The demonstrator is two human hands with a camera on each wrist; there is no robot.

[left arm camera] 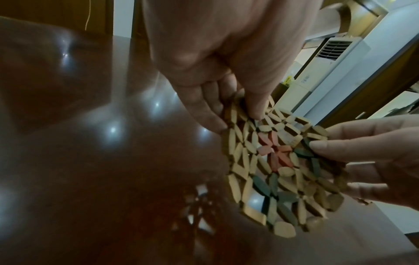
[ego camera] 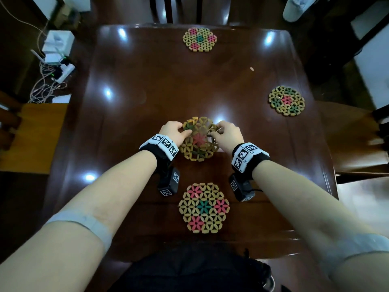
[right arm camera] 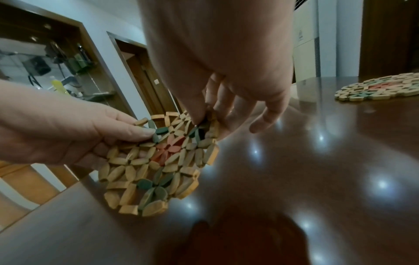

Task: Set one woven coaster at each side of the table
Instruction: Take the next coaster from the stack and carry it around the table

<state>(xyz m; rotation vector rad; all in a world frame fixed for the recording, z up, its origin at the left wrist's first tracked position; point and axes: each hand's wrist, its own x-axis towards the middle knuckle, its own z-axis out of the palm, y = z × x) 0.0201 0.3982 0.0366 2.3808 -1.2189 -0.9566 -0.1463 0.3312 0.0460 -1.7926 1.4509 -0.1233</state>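
Coaster (ego camera: pixel 199 140) aslant, far edge uppermost

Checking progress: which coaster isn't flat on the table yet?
The centre coaster, held tilted by the left hand and right hand; the far coaster, right coaster and near coaster lie flat.

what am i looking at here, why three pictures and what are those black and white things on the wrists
No machine: a person works with bare hands. The big picture comes from a camera on their head, looking down at a dark wooden table. The other two come from small cameras worn on each wrist, beside the patterned bands. Three woven coasters lie flat: the far coaster, the right coaster, the near coaster. The left hand and the right hand both pinch a fourth coaster, held tilted over the table's middle. The left side has none yet.
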